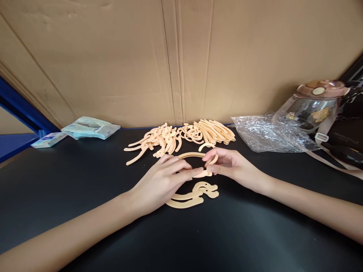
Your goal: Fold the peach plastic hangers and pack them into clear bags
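Note:
Between my two hands is a pale peach, curved plastic strip. My left hand pinches it between thumb and fingers from the left. At its right end, my right hand grips a small curved peach piece that meets the strip; whether the two are joined I cannot tell. Just behind the fingers a long arched strip lies on the black table. Nearer to me, flat curved pieces and hooked pieces with small holes lie together, partly under my left hand.
At the back lie a heap of hooked peach pieces, some small curved ones and a stack of long strips. Tissue packs are at the left. Crumpled clear plastic and a strapped bottle stand right, before a cardboard wall.

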Motion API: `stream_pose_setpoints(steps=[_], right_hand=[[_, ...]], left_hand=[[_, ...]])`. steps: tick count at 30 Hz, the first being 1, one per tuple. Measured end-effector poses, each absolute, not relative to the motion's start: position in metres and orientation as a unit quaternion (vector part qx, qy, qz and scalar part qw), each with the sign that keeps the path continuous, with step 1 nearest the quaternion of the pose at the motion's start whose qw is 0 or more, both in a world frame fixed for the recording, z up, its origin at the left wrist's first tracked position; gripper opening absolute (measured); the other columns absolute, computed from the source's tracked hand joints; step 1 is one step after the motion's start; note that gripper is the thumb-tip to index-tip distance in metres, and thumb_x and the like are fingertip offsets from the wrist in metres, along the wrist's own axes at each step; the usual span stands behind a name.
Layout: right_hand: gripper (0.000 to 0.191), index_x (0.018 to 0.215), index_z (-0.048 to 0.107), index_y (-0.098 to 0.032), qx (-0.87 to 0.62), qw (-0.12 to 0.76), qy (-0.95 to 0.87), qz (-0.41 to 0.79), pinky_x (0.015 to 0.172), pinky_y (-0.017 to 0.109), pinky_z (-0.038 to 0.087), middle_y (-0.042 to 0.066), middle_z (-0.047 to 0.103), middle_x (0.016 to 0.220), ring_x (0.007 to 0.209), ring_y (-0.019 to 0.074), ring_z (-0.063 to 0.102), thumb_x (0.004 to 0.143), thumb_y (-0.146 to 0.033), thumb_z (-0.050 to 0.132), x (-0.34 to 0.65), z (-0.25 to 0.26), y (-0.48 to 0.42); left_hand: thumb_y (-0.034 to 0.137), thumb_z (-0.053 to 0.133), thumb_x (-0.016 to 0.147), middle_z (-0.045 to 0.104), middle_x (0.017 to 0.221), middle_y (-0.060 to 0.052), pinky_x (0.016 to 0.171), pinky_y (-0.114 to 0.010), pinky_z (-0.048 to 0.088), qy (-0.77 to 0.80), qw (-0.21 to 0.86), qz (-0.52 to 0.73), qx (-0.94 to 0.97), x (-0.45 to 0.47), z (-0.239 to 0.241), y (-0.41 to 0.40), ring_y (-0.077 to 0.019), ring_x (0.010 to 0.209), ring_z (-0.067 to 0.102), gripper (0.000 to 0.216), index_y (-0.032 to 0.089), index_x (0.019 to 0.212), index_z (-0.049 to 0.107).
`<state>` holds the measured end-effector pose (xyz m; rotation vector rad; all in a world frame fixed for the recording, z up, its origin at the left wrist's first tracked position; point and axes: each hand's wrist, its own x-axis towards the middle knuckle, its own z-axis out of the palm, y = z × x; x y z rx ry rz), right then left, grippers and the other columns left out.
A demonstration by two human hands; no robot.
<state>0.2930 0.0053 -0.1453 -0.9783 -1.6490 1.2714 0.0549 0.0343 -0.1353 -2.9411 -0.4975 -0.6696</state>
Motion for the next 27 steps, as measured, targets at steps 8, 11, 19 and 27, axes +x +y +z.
stream_pose_setpoints(steps=[8,11,19,27], right_hand=[[0.022,0.107,0.057,-0.021,-0.402,0.399,-0.671,0.479,0.078,0.032,0.051,0.002,0.061,0.097,0.081,0.0137,0.061,0.088,-0.031,0.060,0.289,-0.140,-0.001],[0.038,0.125,0.046,-0.027,-0.408,0.441,-0.674,0.429,0.080,0.036,0.052,0.004,0.059,0.108,0.079,0.0140,0.063,0.089,-0.027,0.058,0.289,-0.142,-0.004],[0.018,0.107,0.054,-0.025,-0.469,0.511,-0.714,0.092,0.093,0.038,0.045,0.003,0.062,0.102,0.099,0.0186,0.058,0.091,-0.017,0.051,0.300,-0.144,0.004],[0.034,0.130,0.048,-0.025,-0.458,0.240,-0.855,0.048,0.096,0.047,0.045,0.007,0.061,0.126,0.114,0.0248,0.056,0.096,-0.029,0.048,0.295,-0.147,0.004]], left_hand=[[0.015,0.050,0.093,0.067,0.095,-0.002,0.076,-0.029,0.044,-0.240,-0.001,-0.248,-0.939,0.056,-0.139,0.033,-0.0156,0.084,0.060,0.025,0.019,0.115,0.061],[0.014,0.049,0.092,0.066,0.097,-0.002,0.076,-0.027,0.046,-0.258,-0.018,-0.270,-0.927,0.055,-0.139,0.033,-0.0148,0.084,0.061,0.026,0.019,0.116,0.058],[0.020,0.046,0.094,0.061,0.105,0.000,0.074,-0.024,0.049,-0.362,-0.017,-0.294,-0.885,0.054,-0.140,0.032,-0.0139,0.086,0.065,0.035,0.026,0.128,0.046],[0.025,0.042,0.093,0.065,0.112,-0.003,0.071,-0.029,0.051,-0.443,-0.073,-0.280,-0.848,0.054,-0.139,0.034,-0.0209,0.098,0.067,0.030,0.026,0.123,0.039]])
